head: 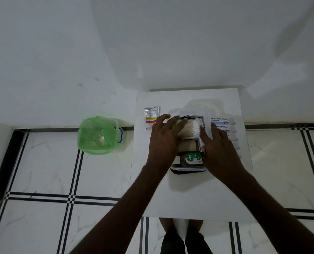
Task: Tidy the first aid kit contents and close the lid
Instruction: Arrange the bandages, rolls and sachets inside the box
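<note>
The first aid kit box (188, 169), dark with a white rim, stands open on a small white table (189, 195). Inside lie a pack of cotton swabs (189, 130), a brown box (187, 145) and a green Dettol bottle (191, 158). My left hand (164, 140) rests on the kit's left side, fingers spread over the cotton swabs. My right hand (218, 149) presses on the kit's right side, fingertips touching the swab pack. A clear lid (204, 105) lies behind the box. A strip of antiseptic bandages (224, 123) lies to the right, partly under my right hand.
A medicine sachet (152, 117) lies on the table left of the kit. A bin with a green liner (97, 134) stands on the tiled floor to the left, against the white wall. My legs show below the table's near edge.
</note>
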### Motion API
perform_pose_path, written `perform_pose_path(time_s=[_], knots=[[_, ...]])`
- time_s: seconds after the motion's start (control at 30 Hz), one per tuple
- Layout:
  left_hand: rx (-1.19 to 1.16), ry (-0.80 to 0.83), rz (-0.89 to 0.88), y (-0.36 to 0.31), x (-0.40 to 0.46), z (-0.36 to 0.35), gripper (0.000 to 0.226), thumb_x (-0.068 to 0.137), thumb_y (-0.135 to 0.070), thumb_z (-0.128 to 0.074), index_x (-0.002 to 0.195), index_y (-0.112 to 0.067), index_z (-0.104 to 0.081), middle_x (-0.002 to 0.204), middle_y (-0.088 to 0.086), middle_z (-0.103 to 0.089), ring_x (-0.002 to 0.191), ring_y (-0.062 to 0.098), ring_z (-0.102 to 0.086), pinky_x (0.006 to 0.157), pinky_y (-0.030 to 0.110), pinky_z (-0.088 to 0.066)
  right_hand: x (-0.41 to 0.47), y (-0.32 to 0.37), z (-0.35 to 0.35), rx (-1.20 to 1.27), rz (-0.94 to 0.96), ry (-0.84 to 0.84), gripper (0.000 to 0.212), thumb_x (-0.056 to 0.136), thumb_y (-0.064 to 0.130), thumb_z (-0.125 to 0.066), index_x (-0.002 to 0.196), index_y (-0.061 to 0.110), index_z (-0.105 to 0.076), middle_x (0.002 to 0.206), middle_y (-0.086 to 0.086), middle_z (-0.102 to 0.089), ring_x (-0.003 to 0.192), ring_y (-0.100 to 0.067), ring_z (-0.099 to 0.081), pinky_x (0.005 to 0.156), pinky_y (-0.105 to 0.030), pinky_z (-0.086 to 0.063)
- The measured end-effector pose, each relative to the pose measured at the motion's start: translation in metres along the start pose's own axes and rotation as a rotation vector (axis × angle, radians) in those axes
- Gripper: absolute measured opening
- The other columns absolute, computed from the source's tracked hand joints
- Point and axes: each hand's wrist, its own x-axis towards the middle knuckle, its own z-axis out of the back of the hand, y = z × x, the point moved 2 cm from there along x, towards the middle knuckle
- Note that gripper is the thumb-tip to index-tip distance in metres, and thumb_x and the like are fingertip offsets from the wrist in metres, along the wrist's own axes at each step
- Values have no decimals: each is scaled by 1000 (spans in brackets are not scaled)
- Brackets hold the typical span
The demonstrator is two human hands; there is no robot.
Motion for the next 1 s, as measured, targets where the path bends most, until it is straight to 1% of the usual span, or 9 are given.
perform_pose_path(time_s=[0.13, 0.23, 0.3, 0.33, 0.43, 0.6, 0.77, 0.9, 1.0], knots=[[-34, -12, -10, 4, -1, 4, 52, 84, -32, -45, 129, -13, -64, 133, 9, -65, 125, 35, -53, 102, 48, -48, -6, 1, 10, 57, -31, -46, 80, 88, 25, -64, 153, 17, -19, 161, -20, -10, 145, -40, -17, 113, -53, -30], [-157, -110, 85, 20, -3, 11, 42, 92, -27, -57, 132, -14, -61, 134, 6, -63, 127, 24, -49, 108, 38, -42, -7, 4, 28, 169, 30, -217, 58, 91, 20, -59, 145, 9, -39, 155, -20, -31, 142, -39, -28, 113, -51, -30], [-194, -216, 190, 39, -3, 18, 37, 91, -20, -61, 127, -14, -64, 125, 5, -66, 117, 22, -53, 102, 28, -42, 0, 13, 35, 203, 93, -287, 53, 88, 17, -62, 138, 5, -48, 147, -21, -43, 136, -39, -37, 110, -52, -37], [-192, -235, 251, 51, -2, 19, 35, 89, -17, -61, 124, -14, -65, 120, 5, -68, 111, 24, -56, 97, 30, -46, 5, 20, 37, 197, 108, -287, 53, 88, 19, -62, 137, 5, -48, 146, -20, -44, 136, -37, -38, 109, -53, -39], [-156, -116, 395, 91, 6, 15, 37, 87, -14, -64, 123, -13, -64, 114, 10, -67, 102, 31, -61, 85, 43, -53, 24, 46, 44, 175, 146, -298, 56, 90, 27, -59, 140, 8, -44, 148, -17, -43, 137, -36, -37, 109, -52, -37], [-132, 146, 484, 126, 23, -2, 62, 83, -34, -74, 136, -11, -51, 122, 17, -60, 111, 34, -58, 90, 41, -50, 52, 90, 36, 98, 221, -274, 63, 93, 38, -51, 147, 10, -34, 154, -17, -35, 143, -36, -30, 116, -50, -26], [-39, 158, 500, 122, 36, -18, 77, 74, -41, -79, 135, -9, -46, 117, 17, -53, 107, 36, -57, 78, 43, -52, 77, 103, 18, -34, 208, -216, 66, 90, 40, -57, 145, 9, -37, 148, -19, -44, 137, -37, -38, 116, -53, -27], [-80, 113, 552, 116, 44, -30, 62, 75, -25, -79, 126, -6, -48, 113, 17, -57, 98, 37, -64, 76, 42, -53, 85, 100, 14, -85, 195, -214, 63, 89, 39, -55, 142, 8, -41, 144, -18, -49, 135, -37, -41, 114, -54, -28], [-237, 25, 599, 118, 43, -33, 56, 72, -17, -83, 118, -6, -55, 106, 15, -70, 96, 30, -68, 72, 30, -47, 84, 95, 14, -77, 190, -228, 58, 88, 37, -57, 137, 8, -46, 138, -17, -54, 132, -37, -44, 112, -54, -30]])
